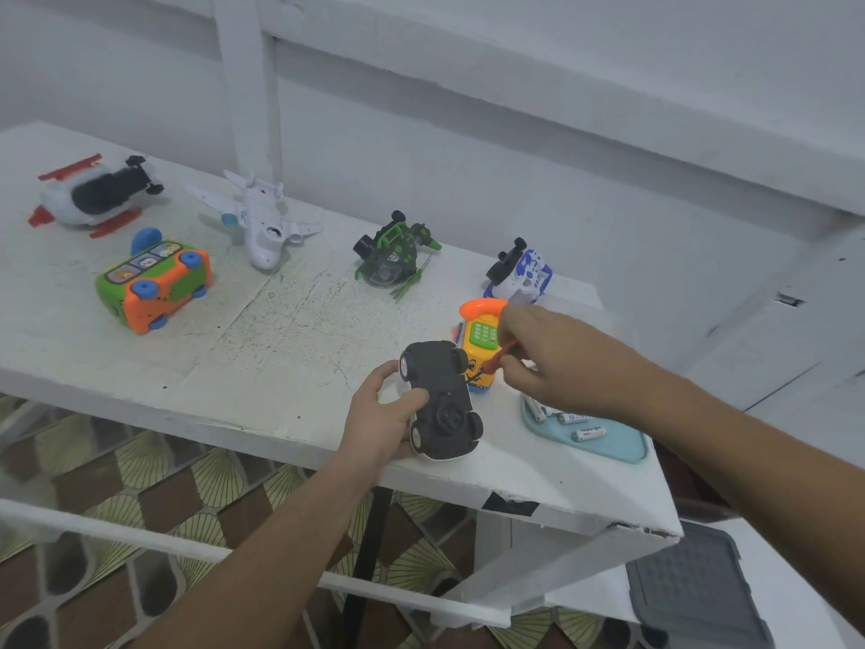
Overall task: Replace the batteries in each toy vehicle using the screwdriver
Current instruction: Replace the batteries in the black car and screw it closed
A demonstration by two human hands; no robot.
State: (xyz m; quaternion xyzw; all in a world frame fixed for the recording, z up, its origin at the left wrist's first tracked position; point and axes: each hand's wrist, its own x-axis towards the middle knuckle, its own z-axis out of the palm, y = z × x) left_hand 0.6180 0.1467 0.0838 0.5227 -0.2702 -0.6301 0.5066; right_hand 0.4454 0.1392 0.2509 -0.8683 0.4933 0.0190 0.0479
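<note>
Grips the upturned black toy car (pixel 442 405) in the left hand (pixel 381 421) at 6 o'clock, pinches the red screwdriver (pixel 498 358) in the right hand (pixel 557 363) at its 2 o'clock, tip against the underside, with batteries (pixel 587 434) on a tray (pixel 622 449) at 4 o'clock.

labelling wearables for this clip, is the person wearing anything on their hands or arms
Nothing worn shows. The left hand and right hand are bare: no gloves, rings or watch. The left forearm and right forearm are uncovered to the frame's edge, no sleeve in view.
</note>
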